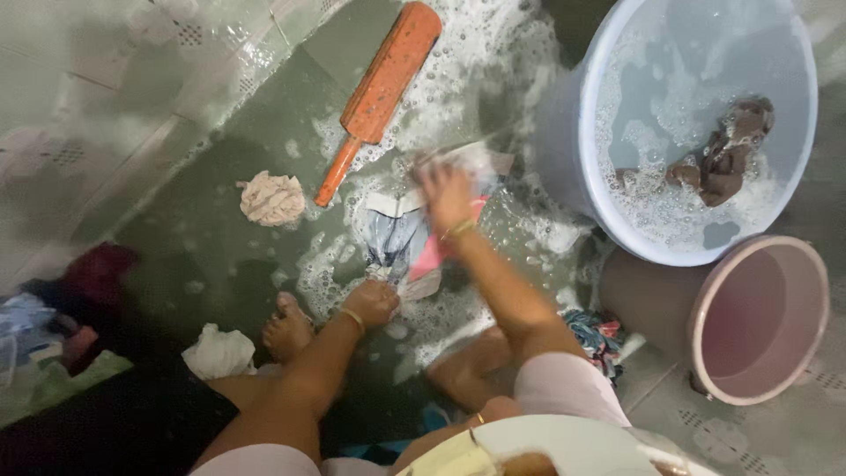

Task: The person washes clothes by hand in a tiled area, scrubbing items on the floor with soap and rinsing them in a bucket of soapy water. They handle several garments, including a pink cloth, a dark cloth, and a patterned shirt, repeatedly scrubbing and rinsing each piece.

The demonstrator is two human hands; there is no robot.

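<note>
A wet garment [394, 240] in blue, white and pink lies flat on the soapy green floor in front of me. My left hand [372, 302], with a bangle at the wrist, presses down on and grips its near edge. My right hand [446, 196] is blurred by motion over the garment's far part. It is closed on a pale brush [476, 159] that is also blurred. Foam surrounds the garment. My bare feet [286, 328] rest on the floor on either side of it.
An orange wooden paddle [384, 82] lies in the foam beyond the garment. A crumpled pinkish cloth [271, 198] sits to the left. A pale blue tub [599, 106] holds suds and brown cloth [728, 150]. A pink bucket [760, 317] stands at right. More clothes [218, 353] lie at left.
</note>
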